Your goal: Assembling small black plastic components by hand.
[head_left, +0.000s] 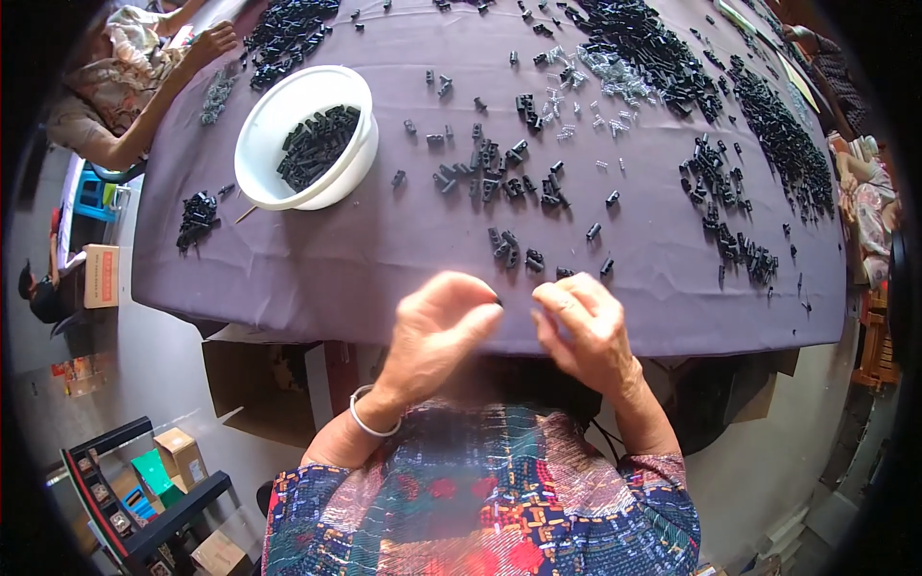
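Note:
My left hand [432, 326], with a white bangle at the wrist, is curled over the table's near edge. A dark bit of a small black plastic part shows at its fingertips; the rest is hidden. Close by on the right, my right hand [588, 324] is pinched, and whatever its fingers hold is too small to make out. The two hands are apart. Just beyond them lie several small black plastic pieces [503, 248], with a looser cluster [490, 165] farther back. Small metal springs [615, 77] lie scattered beyond that cluster.
A white plastic bowl [252, 144] of black parts stands on the purple tablecloth [413, 240] at left, a small black heap [198, 219] before it. Larger black piles [780, 134] spread at the back and right. Another person's hand [213, 40] rests at far left; others sit at right.

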Motion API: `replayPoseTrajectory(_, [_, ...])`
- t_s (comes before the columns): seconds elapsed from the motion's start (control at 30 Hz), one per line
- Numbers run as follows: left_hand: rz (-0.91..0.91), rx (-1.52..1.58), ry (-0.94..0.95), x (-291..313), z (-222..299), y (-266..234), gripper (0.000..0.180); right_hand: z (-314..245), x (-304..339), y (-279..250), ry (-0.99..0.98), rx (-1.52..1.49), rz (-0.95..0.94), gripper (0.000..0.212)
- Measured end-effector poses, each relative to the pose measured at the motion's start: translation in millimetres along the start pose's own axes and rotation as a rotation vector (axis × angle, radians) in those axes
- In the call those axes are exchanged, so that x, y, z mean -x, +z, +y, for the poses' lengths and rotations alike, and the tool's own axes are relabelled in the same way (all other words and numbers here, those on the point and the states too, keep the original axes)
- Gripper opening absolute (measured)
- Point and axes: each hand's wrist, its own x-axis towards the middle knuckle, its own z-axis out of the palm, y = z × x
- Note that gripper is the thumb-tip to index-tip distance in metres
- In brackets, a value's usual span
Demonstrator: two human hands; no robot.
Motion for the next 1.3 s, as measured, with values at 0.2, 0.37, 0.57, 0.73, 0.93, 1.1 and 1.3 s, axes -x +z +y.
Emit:
replayPoseTrajectory(0.2, [0.467,-0.591,0.693,-24.2,49.3,-51.6,0.015,15.8,-20.7,5.6,-0.053,0.225,0.018,0.025])
replayPoseTrajectory(0.37, [0.597,-0.91,0.845,-54.6,70.2,-97.3,0.015,15.6,-34.5,26.4,-0.115,0.298,-0.089,0.023])
replayPoseTrajectory(0.57, [0.596,-1.05,0.727,-83.3,65.7,-124.1,0.015,29.0,-47.4,16.9,-0.069,0.368,-0.061,0.013])
replayPoseTrajectory(0.73, [0.617,-1.081,0.774,-84.0,69.5,-123.8,0.018,47.6,-80.0,16.4,-0.044,0.269,0.021,0.019])
replayPoseTrajectory(0.93, [0.377,-1.025,1.109,-62.0,56.1,-76.3,0.018,46.5,-98.0,32.8,-0.15,0.398,-0.087,0.019])
replayPoseTrajectory(1.1, [0.08,-0.938,0.922,-58.8,21.3,-50.6,0.016,41.4,-68.9,24.0,-0.147,0.353,-0.171,0.026])
replayPoseTrajectory(1.3, [-0.056,-0.936,0.847,-60.7,4.6,-33.9,0.018,36.5,-50.0,0.9,-0.142,0.223,-0.206,0.024])
